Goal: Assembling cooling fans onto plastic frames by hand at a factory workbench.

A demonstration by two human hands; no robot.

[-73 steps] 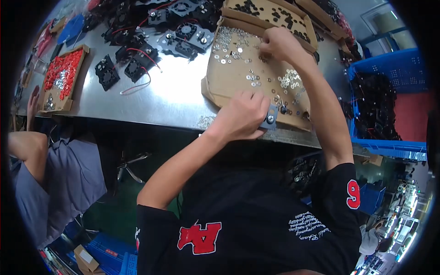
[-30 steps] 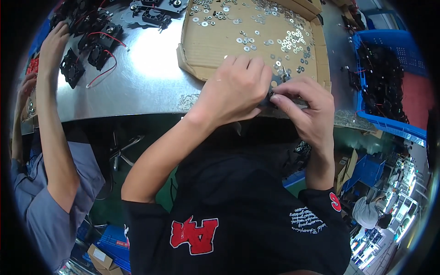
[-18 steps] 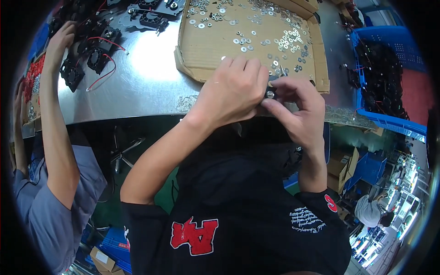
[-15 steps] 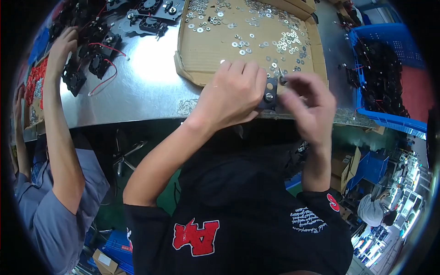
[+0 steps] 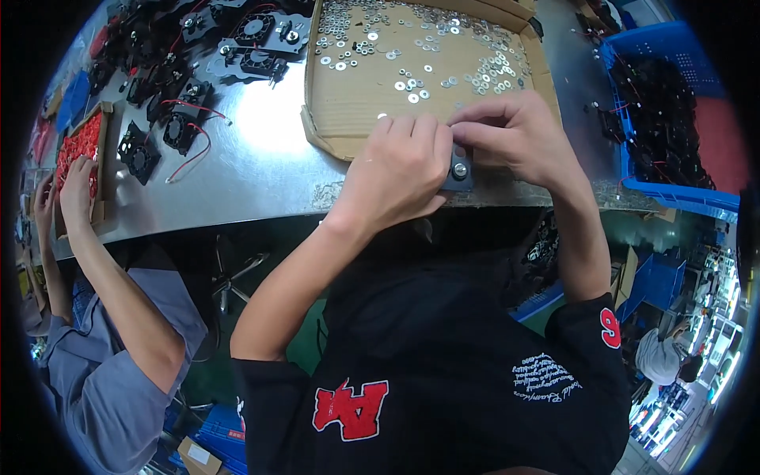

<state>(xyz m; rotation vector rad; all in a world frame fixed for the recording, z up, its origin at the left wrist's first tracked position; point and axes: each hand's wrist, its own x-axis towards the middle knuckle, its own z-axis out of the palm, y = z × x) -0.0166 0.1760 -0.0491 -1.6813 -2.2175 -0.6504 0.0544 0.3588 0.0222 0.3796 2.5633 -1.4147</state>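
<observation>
My left hand (image 5: pixel 402 168) is closed around a small dark metal plate (image 5: pixel 459 180) at the table's front edge. On the plate's face sits a shiny round screw or nut with a washer (image 5: pixel 459 169). My right hand (image 5: pixel 518 141) pinches thumb and fingertips together at the plate's upper end, against my left fingers. What those fingertips hold is hidden. Just beyond both hands lies a shallow cardboard tray (image 5: pixel 356 103) scattered with metal washers (image 5: pixel 413 84) and nuts.
Small black fans with red wires (image 5: pixel 180 133) lie on the metal table (image 5: pixel 261 158) at left. At right stands a blue basket (image 5: pixel 657 190) full of black parts. A co-worker's hand (image 5: pixel 77 190) reaches into a box of red parts (image 5: pixel 85 142) at far left.
My right hand has come in from the right and closed at the plate's upper end. The co-worker's hand has moved from the fans to the red parts.
</observation>
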